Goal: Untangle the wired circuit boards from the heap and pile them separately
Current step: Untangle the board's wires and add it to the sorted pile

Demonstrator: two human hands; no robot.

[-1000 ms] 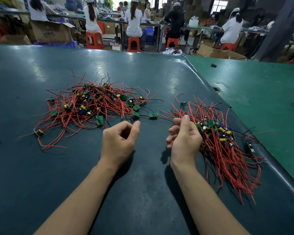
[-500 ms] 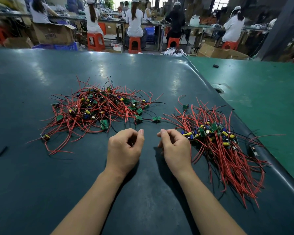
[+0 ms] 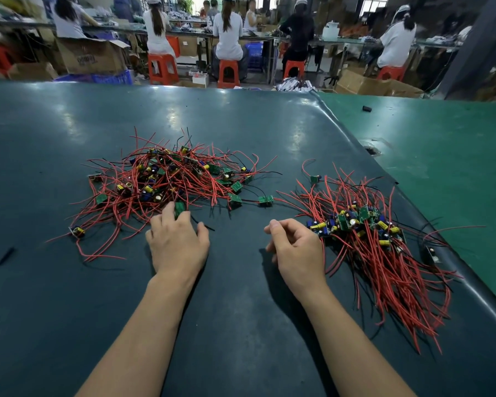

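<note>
Bench: smooth, glossy dark teal bench (image 3: 69, 296); matte green mat (image 3: 441, 167) adjoining at right.
Heap: loose tangle of thin red and black wires with small green circuit boards (image 3: 166, 179), left of centre.
Sorted pile: boards with yellow and blue cylindrical capacitors, red wires combed toward the near edge (image 3: 370, 239), at right.
Left hand (image 3: 178, 242): grip relaxed, fingers spread, fingertips touching a green board (image 3: 179, 208) at the heap's near edge.
Right hand (image 3: 295, 247): fingers loosely curled, grip holding nothing, just beside the sorted pile.
</note>
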